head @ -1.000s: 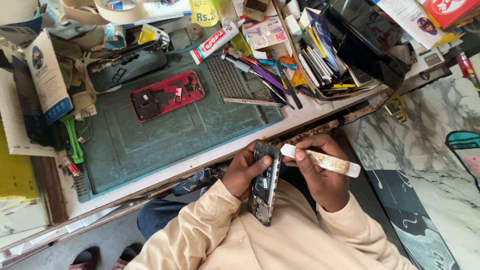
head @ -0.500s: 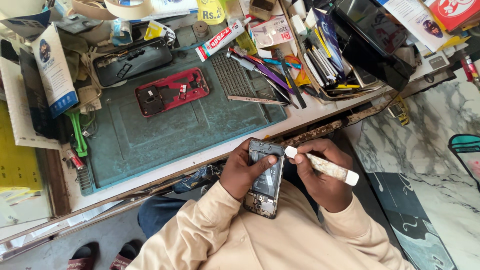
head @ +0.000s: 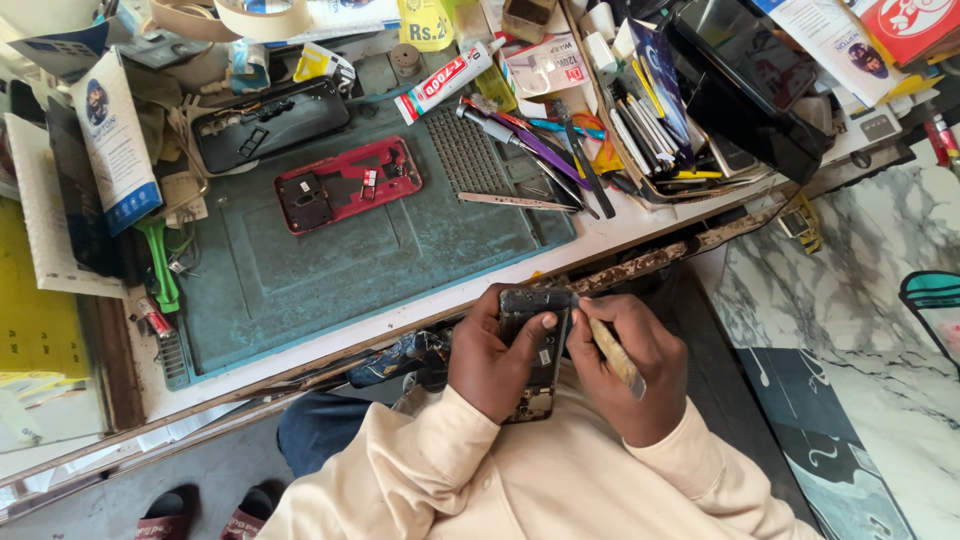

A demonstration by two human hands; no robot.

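Carefully: your left hand grips opened phone by edges; right hand clenched on tool; phone light, stiff, innards fragile; hold frame, not board.

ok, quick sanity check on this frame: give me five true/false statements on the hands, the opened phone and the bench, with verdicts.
1. The left hand grips an opened phone held over the lap. True.
2. The right hand is empty. False: it holds a pale stick-like tool at the phone's edge.
3. A red phone frame lies on the green work mat. True.
4. The opened phone rests flat on the mat. False: it is off the bench, in the hands.
5. The white glue tube lies at the bench's near edge. False: it lies at the far side, beyond the mat.
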